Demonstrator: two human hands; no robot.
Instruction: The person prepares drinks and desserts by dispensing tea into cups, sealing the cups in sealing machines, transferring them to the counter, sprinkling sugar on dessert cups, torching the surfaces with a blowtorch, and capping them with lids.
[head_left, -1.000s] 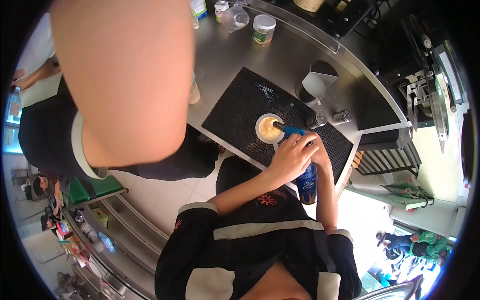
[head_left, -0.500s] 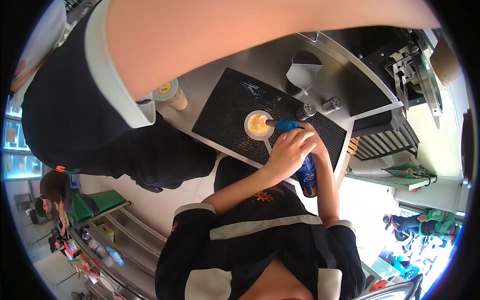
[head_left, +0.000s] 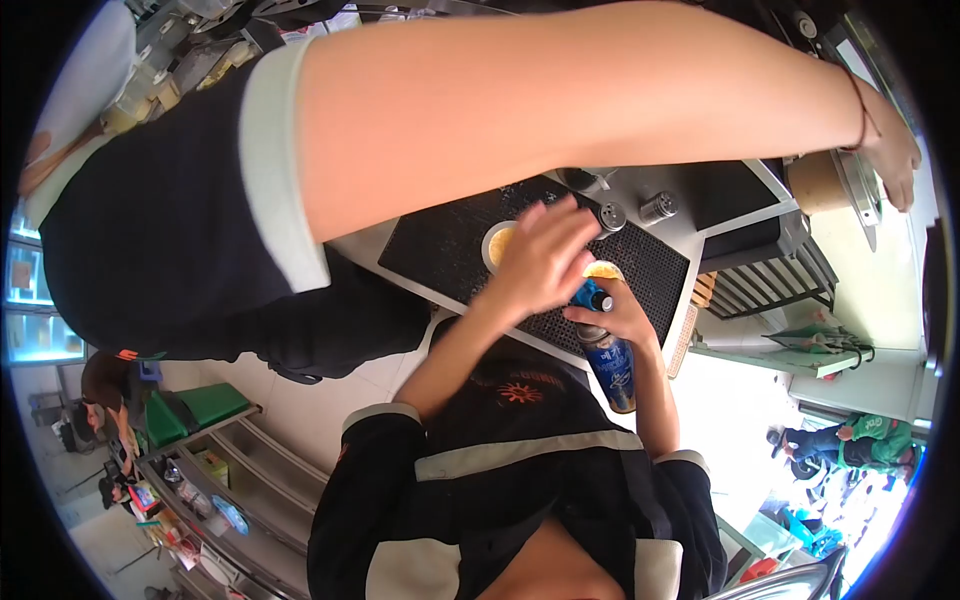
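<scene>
In my right hand is a blowtorch with a blue head and a blue gas canister, its bottom end towards me. My left hand hovers over the black perforated mat, fingers stretched and slightly blurred, with nothing visible in them. Partly behind it sits a pale round ring with yellow food inside. A yellow-topped round thing shows just beyond my right hand; its kind is unclear. Two shakers, one on the mat and one beside it, stand farther off.
A co-worker's bare arm stretches across the top of the view, the hand at far right, hiding part of the steel counter. A black slatted rack is at the right. Behind at left stands a shelf unit with a green lid.
My right hand has brought the blowtorch back from the ring, and its head now points differently. My left hand has left the torch and moved up-left. The co-worker's arm has swung down across the counter.
</scene>
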